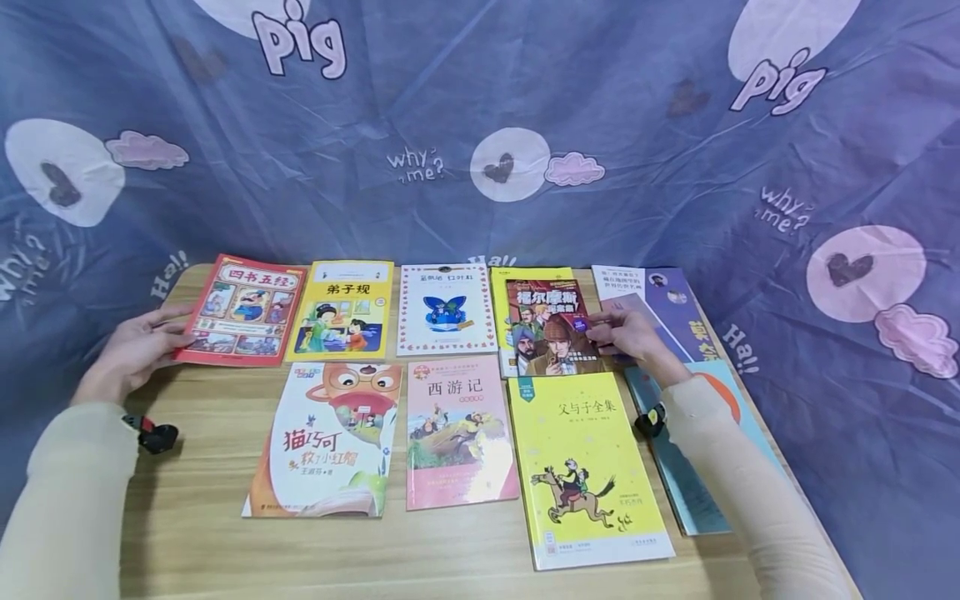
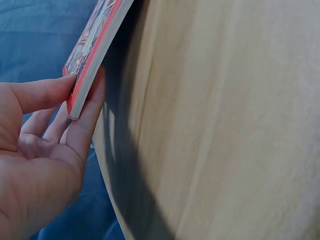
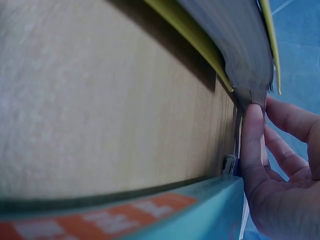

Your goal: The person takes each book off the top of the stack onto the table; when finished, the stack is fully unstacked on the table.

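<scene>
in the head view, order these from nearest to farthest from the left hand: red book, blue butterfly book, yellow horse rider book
1. The red book, far left of the back row, pinched at its edge by the left hand.
2. The blue butterfly book, middle of the back row.
3. The yellow horse rider book, front row, right.

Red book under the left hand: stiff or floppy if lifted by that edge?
Probably bends a little: the red book looks like a thin softcover. Likely light, since the left hand pinches its corner between thumb and fingers. The glossy cover may slide easily on the wooden table.
</scene>
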`<state>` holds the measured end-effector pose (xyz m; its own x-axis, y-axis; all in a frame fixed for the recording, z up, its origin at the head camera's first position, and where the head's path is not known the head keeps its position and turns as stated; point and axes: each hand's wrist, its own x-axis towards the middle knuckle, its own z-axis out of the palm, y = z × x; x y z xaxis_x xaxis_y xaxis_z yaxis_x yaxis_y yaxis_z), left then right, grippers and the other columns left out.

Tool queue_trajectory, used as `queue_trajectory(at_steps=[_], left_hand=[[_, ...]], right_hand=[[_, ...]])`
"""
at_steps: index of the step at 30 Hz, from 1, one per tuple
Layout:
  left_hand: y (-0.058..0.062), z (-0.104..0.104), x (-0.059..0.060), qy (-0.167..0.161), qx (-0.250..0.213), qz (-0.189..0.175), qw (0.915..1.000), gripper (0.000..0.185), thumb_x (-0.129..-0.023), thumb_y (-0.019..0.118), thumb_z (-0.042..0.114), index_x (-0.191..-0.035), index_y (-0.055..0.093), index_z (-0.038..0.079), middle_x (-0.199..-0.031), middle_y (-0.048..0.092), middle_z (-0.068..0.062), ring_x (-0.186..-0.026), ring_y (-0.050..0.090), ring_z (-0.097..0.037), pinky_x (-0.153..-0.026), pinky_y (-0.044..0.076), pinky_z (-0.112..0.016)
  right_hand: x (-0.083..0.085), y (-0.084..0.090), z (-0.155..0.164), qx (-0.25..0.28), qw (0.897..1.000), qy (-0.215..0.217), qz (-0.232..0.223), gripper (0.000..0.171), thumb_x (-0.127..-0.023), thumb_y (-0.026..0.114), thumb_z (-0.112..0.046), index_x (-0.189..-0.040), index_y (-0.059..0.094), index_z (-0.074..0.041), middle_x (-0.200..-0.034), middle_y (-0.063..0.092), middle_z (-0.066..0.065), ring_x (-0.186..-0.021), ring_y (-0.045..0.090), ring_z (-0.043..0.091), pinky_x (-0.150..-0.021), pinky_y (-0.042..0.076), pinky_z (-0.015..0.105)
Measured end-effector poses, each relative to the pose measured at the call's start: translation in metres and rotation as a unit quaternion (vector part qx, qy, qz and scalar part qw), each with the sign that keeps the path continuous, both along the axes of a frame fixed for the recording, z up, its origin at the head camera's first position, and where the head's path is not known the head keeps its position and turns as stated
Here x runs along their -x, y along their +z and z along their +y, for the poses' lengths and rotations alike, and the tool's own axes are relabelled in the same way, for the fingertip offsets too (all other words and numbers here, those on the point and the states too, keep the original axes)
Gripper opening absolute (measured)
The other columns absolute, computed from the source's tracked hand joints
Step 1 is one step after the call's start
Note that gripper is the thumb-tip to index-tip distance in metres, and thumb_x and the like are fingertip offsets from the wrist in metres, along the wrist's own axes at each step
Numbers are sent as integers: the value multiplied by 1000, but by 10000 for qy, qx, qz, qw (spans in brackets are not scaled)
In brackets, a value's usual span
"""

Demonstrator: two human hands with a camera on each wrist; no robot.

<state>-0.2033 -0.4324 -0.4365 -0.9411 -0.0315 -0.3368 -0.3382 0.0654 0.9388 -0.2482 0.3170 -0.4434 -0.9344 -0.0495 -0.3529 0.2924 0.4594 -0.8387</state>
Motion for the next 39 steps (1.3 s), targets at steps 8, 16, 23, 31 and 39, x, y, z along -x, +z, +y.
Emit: queue_trajectory(at_steps=[8, 16, 23, 31, 39], left_hand=[[4, 19, 4, 117, 3730, 269, 9274, 58, -101, 67, 17, -152, 50, -5, -113, 80, -6, -83, 66, 1, -67, 54, -19], [23, 70, 10, 76, 4175, 1060, 9025, 46, -102, 67, 27, -137, 65, -3, -132, 68, -31, -102, 70, -35, -67, 51, -22], [29, 137, 13, -236, 2923, 1554, 9433, 42, -104, 68, 19, -140, 63, -2, -132, 68, -31, -76, 67, 9, -68, 63, -14], [23, 215, 17, -665, 1914, 1292, 9707, 42, -104, 68, 21, -141, 63, 1, -128, 69, -26, -89, 79, -19, -81, 71, -32], [10, 289, 20, -1287, 1179, 1097, 9785, 40, -103, 69, 15, -140, 64, 1, -129, 69, -24, -97, 77, -34, -84, 71, -40]], right_hand=[[3, -1, 0, 6, 10000, 44, 24, 51, -103, 65, -3, -149, 50, 10, -80, 73, -19, -73, 70, -1, -69, 67, 19], [0, 0, 3, -152, 9999, 78, -22, 49, -104, 64, -4, -149, 51, 8, -80, 71, -20, -74, 70, 1, -71, 68, 21], [2, 1, 0, -278, 9995, 147, -33, 49, -103, 66, -6, -147, 53, 9, -81, 71, -17, -73, 70, 2, -70, 68, 23], [2, 3, -4, -458, 9988, 160, 21, 50, -101, 70, -9, -145, 55, 10, -81, 71, -16, -71, 68, 3, -67, 66, 21], [3, 5, -3, -415, 9991, 114, 3, 48, -103, 67, -9, -145, 55, 11, -82, 73, -17, -72, 68, 0, -68, 66, 20]])
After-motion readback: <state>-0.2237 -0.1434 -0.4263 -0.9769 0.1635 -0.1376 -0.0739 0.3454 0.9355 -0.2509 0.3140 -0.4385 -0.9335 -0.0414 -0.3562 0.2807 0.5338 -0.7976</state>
